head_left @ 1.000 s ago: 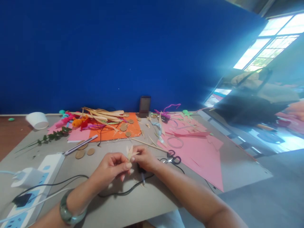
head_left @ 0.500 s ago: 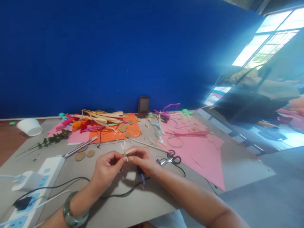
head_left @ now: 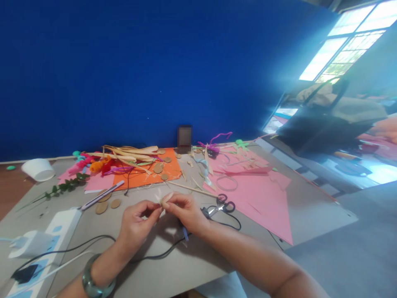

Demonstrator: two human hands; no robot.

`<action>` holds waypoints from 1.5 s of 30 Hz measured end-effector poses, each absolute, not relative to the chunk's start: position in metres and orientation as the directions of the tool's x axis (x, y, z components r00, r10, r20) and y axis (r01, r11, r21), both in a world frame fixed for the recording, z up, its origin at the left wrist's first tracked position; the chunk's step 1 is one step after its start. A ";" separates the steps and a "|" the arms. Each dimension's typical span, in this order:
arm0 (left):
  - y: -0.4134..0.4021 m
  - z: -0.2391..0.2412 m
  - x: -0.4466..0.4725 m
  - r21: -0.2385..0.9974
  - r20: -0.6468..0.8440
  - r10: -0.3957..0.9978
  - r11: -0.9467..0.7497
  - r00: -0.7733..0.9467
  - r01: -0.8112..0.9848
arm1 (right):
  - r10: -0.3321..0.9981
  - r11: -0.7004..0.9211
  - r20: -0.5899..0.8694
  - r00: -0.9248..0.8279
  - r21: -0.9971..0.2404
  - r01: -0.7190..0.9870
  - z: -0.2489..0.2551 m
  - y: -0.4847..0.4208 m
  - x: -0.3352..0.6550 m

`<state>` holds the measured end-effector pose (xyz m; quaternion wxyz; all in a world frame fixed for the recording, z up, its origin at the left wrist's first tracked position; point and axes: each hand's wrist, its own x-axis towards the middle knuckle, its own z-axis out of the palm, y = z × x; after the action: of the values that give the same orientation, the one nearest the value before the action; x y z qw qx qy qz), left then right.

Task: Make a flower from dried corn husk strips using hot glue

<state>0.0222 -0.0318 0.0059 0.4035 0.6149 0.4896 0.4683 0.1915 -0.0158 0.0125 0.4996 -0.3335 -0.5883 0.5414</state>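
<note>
Between my two hands is a small pale piece with thin petal-like strips [head_left: 160, 196] fanning upward; it looks like dried husk. My left hand [head_left: 139, 219] pinches its base between thumb and forefinger. From the other side, my right hand [head_left: 184, 209] closes thumb and fingers on the same piece, fingertips nearly touching the left ones. Under the right hand a black cable and a small bluish strip [head_left: 185, 234] partly show. Black-handled scissors [head_left: 218, 207] lie just right of the right hand. A thin wooden stick [head_left: 192, 188] rests behind the hands.
A white power strip [head_left: 62, 231] with plugs stands at left, near a utility knife [head_left: 102, 195] and wood slices [head_left: 101, 207]. Behind are dried husk strips [head_left: 133, 153], orange paper [head_left: 145, 177] and a tipped white cup [head_left: 38, 169]. Pink paper [head_left: 257, 207] lies right, a blue panel [head_left: 155, 74] behind.
The view has shifted slightly. Both hands still grip the pale piece, whose strips now tilt and spread a little differently as the fingers shift.
</note>
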 end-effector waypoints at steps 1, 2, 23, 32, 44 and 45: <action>-0.032 0.006 0.022 0.949 0.186 0.979 -0.202 0.088 0.240 | 0.933 0.206 0.239 -0.269 -0.968 -0.146 0.013 -0.016 0.191; -0.033 0.006 0.023 0.942 0.195 0.976 -0.213 0.095 0.258 | 0.933 0.219 0.250 -0.258 -0.965 -0.142 0.013 -0.017 0.190; -0.030 -0.002 0.017 0.611 0.570 0.781 -0.611 0.255 0.503 | 0.918 0.361 0.341 -0.204 -0.930 0.070 0.020 -0.027 0.187; -0.030 -0.005 0.018 0.585 0.597 0.752 -0.646 0.279 0.490 | 0.926 0.343 0.328 -0.186 -0.938 0.057 0.017 -0.026 0.188; -0.030 -0.006 0.016 0.532 0.621 0.699 -0.709 0.355 0.464 | 0.947 0.298 0.286 -0.145 -0.952 0.074 0.020 -0.027 0.187; -0.030 -0.006 0.016 0.528 0.622 0.696 -0.711 0.359 0.465 | 0.944 0.307 0.294 -0.149 -0.949 0.075 0.020 -0.027 0.187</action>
<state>0.0162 -0.0299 -0.0062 0.1315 0.8136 0.3568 0.4398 0.1867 -0.0274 0.0200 0.5103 -0.4065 -0.6271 0.4256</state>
